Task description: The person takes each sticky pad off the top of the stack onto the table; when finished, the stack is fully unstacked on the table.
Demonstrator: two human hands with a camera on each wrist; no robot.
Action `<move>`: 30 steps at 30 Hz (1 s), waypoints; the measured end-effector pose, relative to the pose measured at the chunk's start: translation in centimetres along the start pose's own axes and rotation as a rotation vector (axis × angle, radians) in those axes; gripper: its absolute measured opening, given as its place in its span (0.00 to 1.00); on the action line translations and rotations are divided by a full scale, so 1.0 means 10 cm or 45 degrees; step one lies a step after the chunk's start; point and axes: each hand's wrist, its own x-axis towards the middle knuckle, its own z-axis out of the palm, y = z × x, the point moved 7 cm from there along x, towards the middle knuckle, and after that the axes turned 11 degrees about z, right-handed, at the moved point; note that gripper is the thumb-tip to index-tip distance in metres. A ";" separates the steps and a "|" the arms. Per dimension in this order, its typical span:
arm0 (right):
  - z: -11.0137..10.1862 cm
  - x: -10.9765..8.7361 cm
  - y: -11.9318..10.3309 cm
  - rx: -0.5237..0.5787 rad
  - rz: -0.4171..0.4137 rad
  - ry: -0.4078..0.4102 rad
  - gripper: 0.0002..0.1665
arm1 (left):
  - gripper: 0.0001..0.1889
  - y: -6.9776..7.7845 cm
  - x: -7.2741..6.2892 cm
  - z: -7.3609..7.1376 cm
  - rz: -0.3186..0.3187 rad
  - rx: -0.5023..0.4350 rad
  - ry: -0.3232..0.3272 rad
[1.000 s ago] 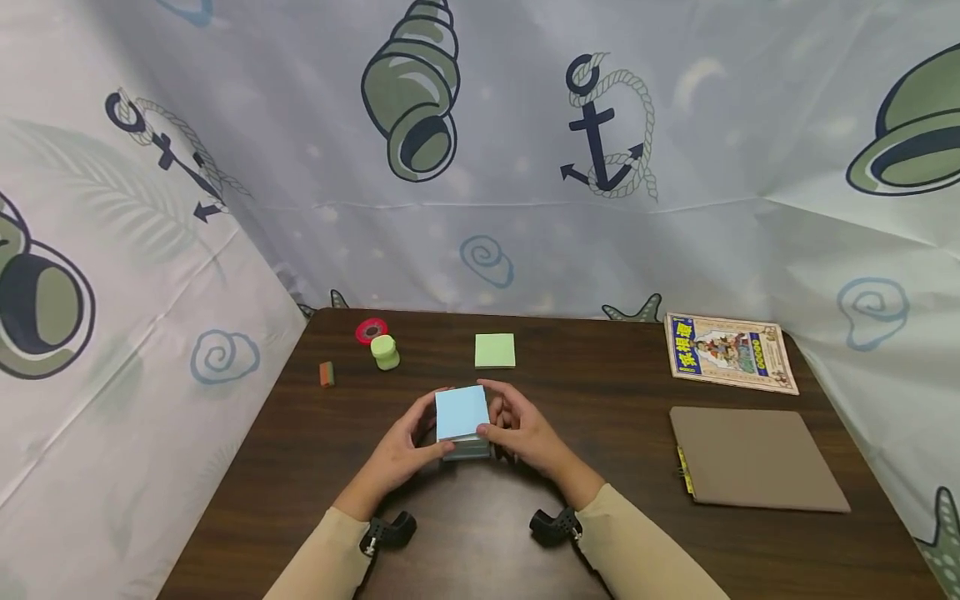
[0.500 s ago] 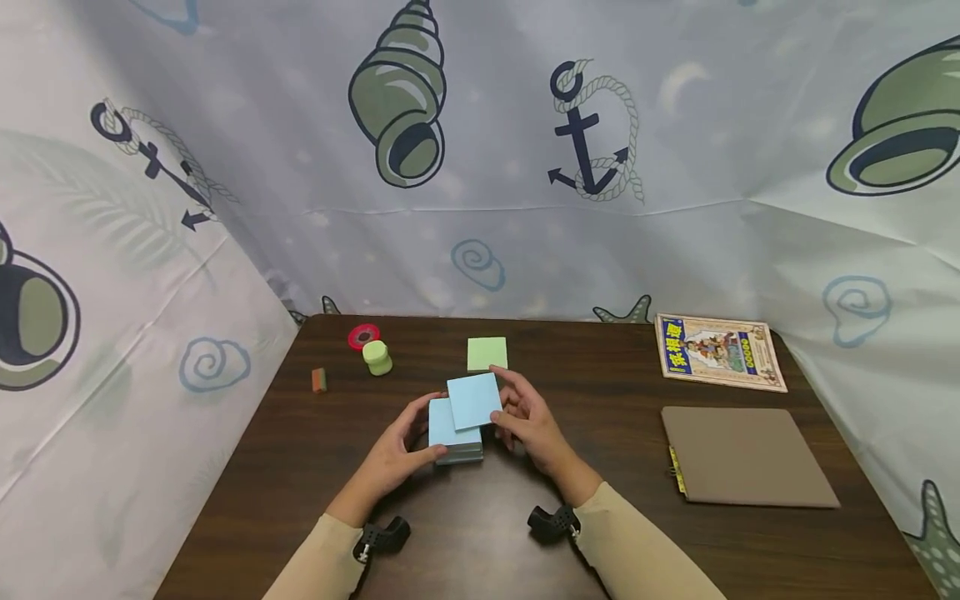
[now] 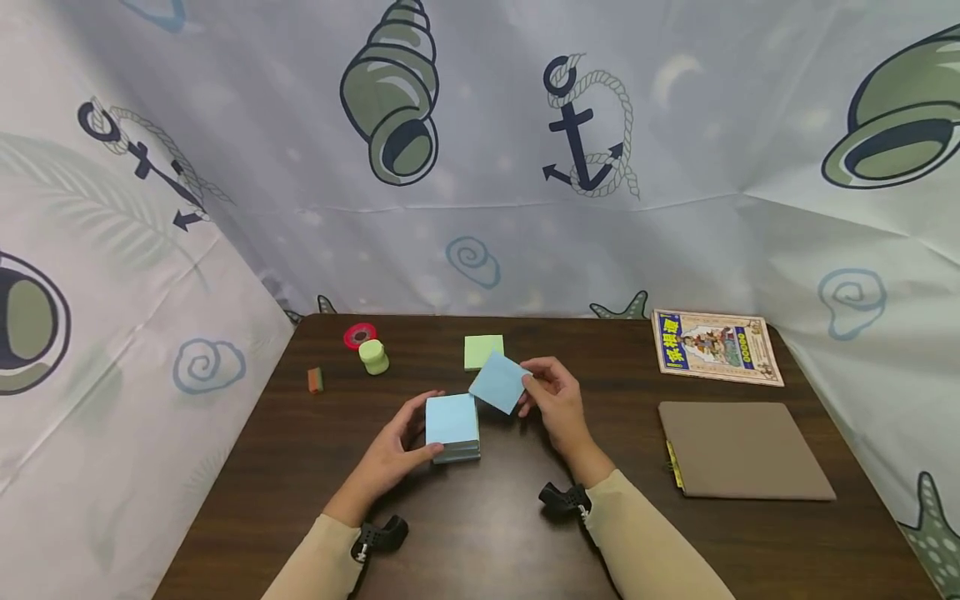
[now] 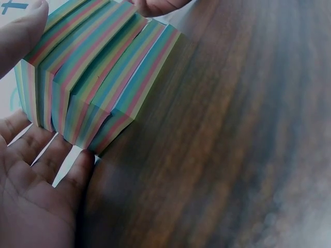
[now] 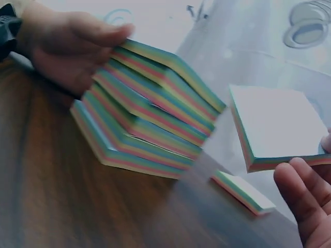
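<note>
A stack of sticky note pads point(image 3: 452, 419), light blue on top, stands on the table before me. My left hand point(image 3: 388, 460) grips it from the left side, thumb at the near edge. In the left wrist view the stack point(image 4: 98, 72) shows rainbow-striped sides, its pads slightly offset from one another. My right hand point(image 3: 558, 410) pinches a single light blue sticky note pad point(image 3: 498, 382) by its right corner, turned askew beside the stack. Its striped edge shows in the right wrist view, where the pad point(image 5: 279, 124) is held up. Behind it lies a green sticky note pad point(image 3: 482, 347), partly overlapped.
At the back left are a red ring-shaped item point(image 3: 360, 335), a pale green small jar-like object point(image 3: 373, 357) and an orange-green block point(image 3: 315, 380). On the right lie an illustrated booklet point(image 3: 716, 347) and a brown laptop-like slab point(image 3: 744, 450). A patterned curtain point(image 3: 495, 225) hangs behind the table.
My right hand has lifted the top blue pad off the stack, moved it right and rotated it. The left hand has stayed on the stack. The head view has shifted slightly.
</note>
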 end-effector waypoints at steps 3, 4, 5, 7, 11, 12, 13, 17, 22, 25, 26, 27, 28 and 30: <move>-0.15 0.03 -0.03 0.014 -0.030 0.119 0.16 | 0.46 -0.02 -0.02 0.01 0.005 -0.006 -0.006; -0.20 0.04 -0.04 0.012 -0.048 0.165 0.16 | 0.46 -0.02 -0.02 0.02 0.009 -0.005 -0.008; -0.26 0.05 -0.06 0.012 -0.066 0.213 0.16 | 0.46 -0.03 -0.02 0.02 0.010 -0.003 -0.008; -0.38 0.08 -0.09 0.011 -0.092 0.315 0.14 | 0.45 -0.03 -0.02 0.01 0.005 0.002 -0.005; -0.57 0.11 -0.15 -0.032 -0.127 0.492 0.10 | 0.45 -0.04 -0.01 0.01 -0.002 0.008 -0.002; -0.60 0.11 -0.16 -0.052 -0.134 0.524 0.10 | 0.45 -0.04 -0.01 0.01 -0.003 0.008 -0.003; -0.63 0.11 -0.17 -0.078 -0.140 0.550 0.09 | 0.45 -0.04 -0.01 0.01 0.001 0.005 -0.006; -0.68 0.11 -0.19 -0.165 -0.157 0.601 0.11 | 0.45 -0.02 -0.01 0.01 0.004 0.001 -0.009; -0.67 0.13 -0.12 -0.159 -0.104 0.560 0.12 | 0.45 -0.02 -0.01 0.00 -0.002 -0.005 -0.012; -0.65 0.15 -0.08 -0.213 -0.047 0.526 0.14 | 0.45 -0.02 -0.01 0.00 -0.002 -0.004 -0.015; -0.64 0.15 -0.07 -0.259 -0.030 0.522 0.15 | 0.45 -0.02 -0.01 0.00 -0.003 -0.002 -0.016; -0.63 0.15 -0.06 -0.331 -0.011 0.526 0.15 | 0.45 -0.02 -0.01 0.00 -0.002 0.000 -0.015; -0.62 0.15 -0.05 -0.430 0.006 0.536 0.16 | 0.45 -0.03 -0.01 0.00 -0.003 0.002 -0.015; -0.60 0.15 -0.05 -0.647 0.028 0.556 0.16 | 0.45 -0.03 -0.01 0.01 -0.003 0.001 -0.013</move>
